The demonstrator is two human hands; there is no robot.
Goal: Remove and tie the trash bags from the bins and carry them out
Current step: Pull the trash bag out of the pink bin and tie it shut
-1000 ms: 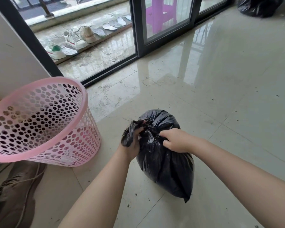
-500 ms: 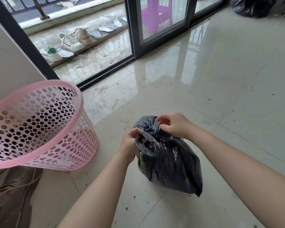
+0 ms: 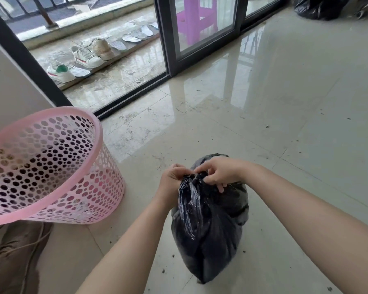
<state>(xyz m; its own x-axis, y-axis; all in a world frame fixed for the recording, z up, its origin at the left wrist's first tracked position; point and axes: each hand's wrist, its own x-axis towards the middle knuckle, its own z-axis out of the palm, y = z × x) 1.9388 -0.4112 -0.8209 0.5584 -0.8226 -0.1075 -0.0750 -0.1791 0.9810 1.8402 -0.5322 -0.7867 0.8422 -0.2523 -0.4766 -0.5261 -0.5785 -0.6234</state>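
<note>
A full black trash bag (image 3: 208, 225) stands on the tiled floor in front of me. My left hand (image 3: 171, 177) pinches the gathered plastic at the bag's top from the left. My right hand (image 3: 221, 172) grips the same bunched neck from the right, fingers curled over it. The two hands nearly touch above the bag. A pink perforated bin (image 3: 45, 166) stands tilted at the left with no bag in it.
A sliding glass door (image 3: 204, 32) with a dark frame runs along the back; shoes (image 3: 81, 58) and insoles lie on the wet balcony beyond. Another black bag (image 3: 319, 7) lies at the far right. Brown cloth and cords (image 3: 11, 257) lie under the bin. Small debris dots the floor.
Both hands have come together at the top of the bag. The loose flap that the left hand held out to the side is now drawn into a tight bunched neck.
</note>
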